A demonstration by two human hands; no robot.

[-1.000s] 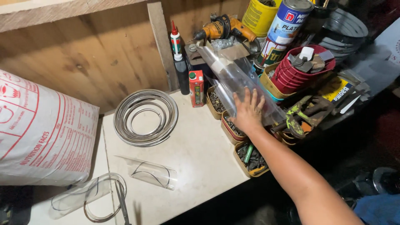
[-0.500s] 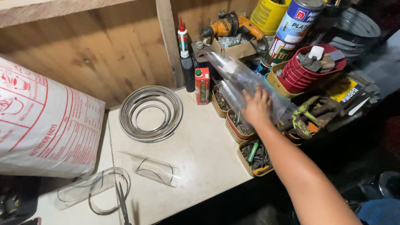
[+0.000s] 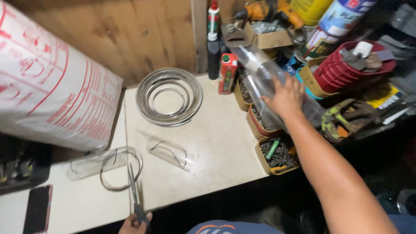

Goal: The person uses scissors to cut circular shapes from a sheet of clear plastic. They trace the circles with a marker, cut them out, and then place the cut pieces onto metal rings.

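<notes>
At the right of the pale worktop (image 3: pixel 208 143), seen from the head camera, the right hand (image 3: pixel 286 96) is laid with fingers spread on a clear plastic bottle (image 3: pixel 264 73). The bottle lies tilted across small tins of hardware (image 3: pixel 277 154); its lower end is hidden behind the hand and wrist, and its transparent outline is hard to trace against the clutter.

At the bottom edge, the left hand (image 3: pixel 132 224) is closed around the handles of a pair of scissors (image 3: pixel 134 190); most of the hand is cut off by the frame, so only the knuckles are seen. The blades point up the worktop and cross a cut ring of clear plastic (image 3: pixel 119 167).

Also recorded:
- a second clear plastic piece (image 3: pixel 169 151), lying near mid-table, its edges faint;
- a coil of silvery wire (image 3: pixel 169 96), by the wooden wall;
- a white sack with red print (image 3: pixel 47 86), cut off at left;
- a dark phone (image 3: pixel 37 208), partly out of frame at lower left;
- a red stack of bowls (image 3: pixel 346 71) holding small items, not identifiable;
- a red carton (image 3: pixel 227 73) and a dark tube (image 3: pixel 213 43), upright behind the tins.
</notes>
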